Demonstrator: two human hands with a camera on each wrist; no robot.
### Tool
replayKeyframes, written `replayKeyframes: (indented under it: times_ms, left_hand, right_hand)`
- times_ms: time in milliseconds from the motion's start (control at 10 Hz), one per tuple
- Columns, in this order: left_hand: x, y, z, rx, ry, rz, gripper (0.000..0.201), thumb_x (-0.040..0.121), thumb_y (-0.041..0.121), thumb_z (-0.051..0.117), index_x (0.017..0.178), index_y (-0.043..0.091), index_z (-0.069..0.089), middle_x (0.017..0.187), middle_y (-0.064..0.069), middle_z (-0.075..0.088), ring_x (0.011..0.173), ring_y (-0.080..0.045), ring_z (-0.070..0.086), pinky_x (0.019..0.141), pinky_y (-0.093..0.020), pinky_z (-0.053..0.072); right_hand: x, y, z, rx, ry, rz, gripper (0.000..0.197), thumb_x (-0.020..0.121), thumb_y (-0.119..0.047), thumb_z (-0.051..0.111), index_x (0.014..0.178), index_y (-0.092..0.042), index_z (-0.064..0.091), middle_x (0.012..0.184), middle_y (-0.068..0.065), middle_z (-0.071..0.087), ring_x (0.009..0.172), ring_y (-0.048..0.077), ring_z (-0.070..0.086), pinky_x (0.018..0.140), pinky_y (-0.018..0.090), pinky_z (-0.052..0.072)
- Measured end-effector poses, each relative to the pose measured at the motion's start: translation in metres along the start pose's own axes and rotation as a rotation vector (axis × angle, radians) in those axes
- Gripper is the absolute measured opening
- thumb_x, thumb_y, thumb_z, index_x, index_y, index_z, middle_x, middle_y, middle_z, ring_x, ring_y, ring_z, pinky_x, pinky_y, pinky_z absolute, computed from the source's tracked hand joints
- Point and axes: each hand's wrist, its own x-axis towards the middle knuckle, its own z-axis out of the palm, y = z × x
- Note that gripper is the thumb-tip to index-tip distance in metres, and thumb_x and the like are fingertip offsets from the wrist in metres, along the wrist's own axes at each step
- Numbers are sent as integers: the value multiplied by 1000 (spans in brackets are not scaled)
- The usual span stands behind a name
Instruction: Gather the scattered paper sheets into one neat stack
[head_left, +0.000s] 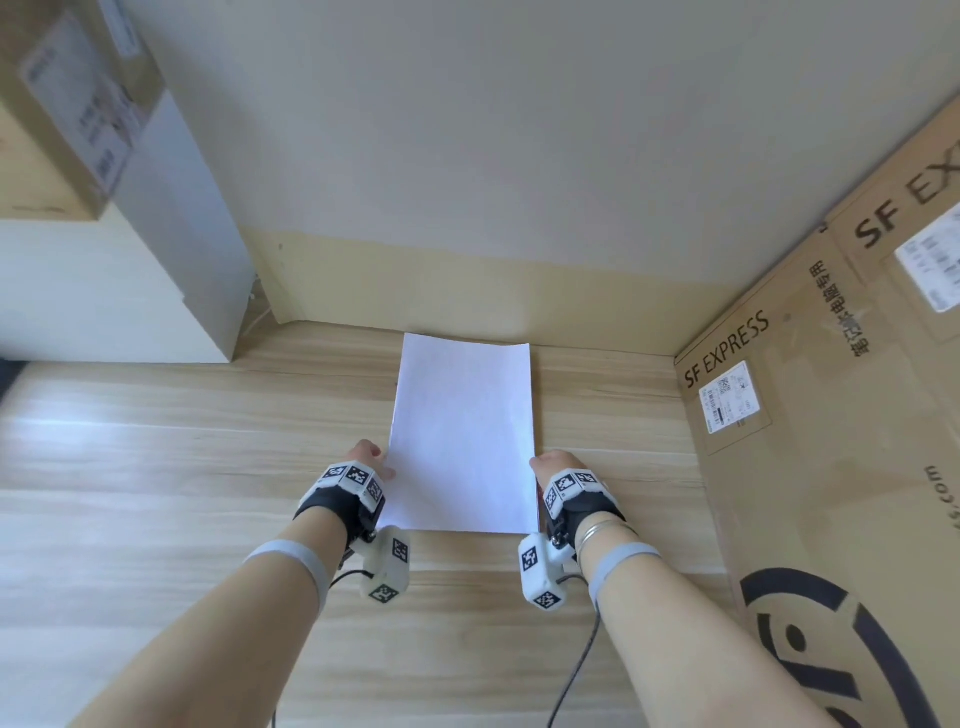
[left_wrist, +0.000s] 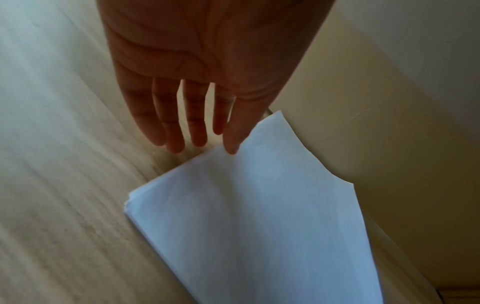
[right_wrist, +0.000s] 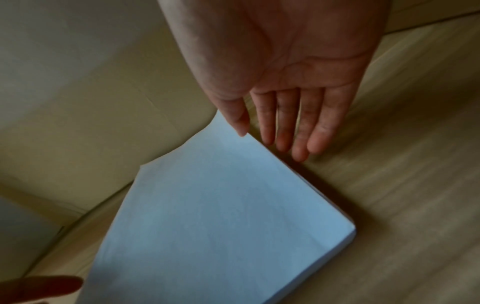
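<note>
A stack of white paper sheets (head_left: 462, 436) lies on the wooden floor, its far edge against the baseboard and slightly wavy there. My left hand (head_left: 371, 457) is at the stack's left long edge, fingers straight and pointing down at the floor beside the stack (left_wrist: 259, 216). In the left wrist view the left hand (left_wrist: 200, 142) has its thumb tip touching the top sheet's edge. My right hand (head_left: 556, 465) mirrors it at the right long edge. In the right wrist view the right hand (right_wrist: 270, 142) has straight fingers beside the stack (right_wrist: 221, 216), thumb at its edge.
A large SF EXPRESS cardboard box (head_left: 831, 415) stands close on the right. A white cabinet (head_left: 104, 286) with a cardboard box (head_left: 67, 104) on top is at the left. The wall and baseboard (head_left: 467, 291) run just behind the stack. Bare wooden floor (head_left: 156, 467) stretches left and toward me.
</note>
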Motion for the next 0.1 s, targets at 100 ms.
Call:
replayKeyframes:
  times_ms: [100]
  left_hand:
    - [-25, 8, -7, 19, -2, 31, 51, 87, 11, 58, 134, 4, 40, 131, -21, 54, 119, -35, 56, 98, -38, 45]
  right_hand:
    - [-9, -2, -4, 83, 27, -68, 29, 92, -25, 40, 106, -11, 62, 95, 11, 65, 81, 24, 57, 81, 32, 49]
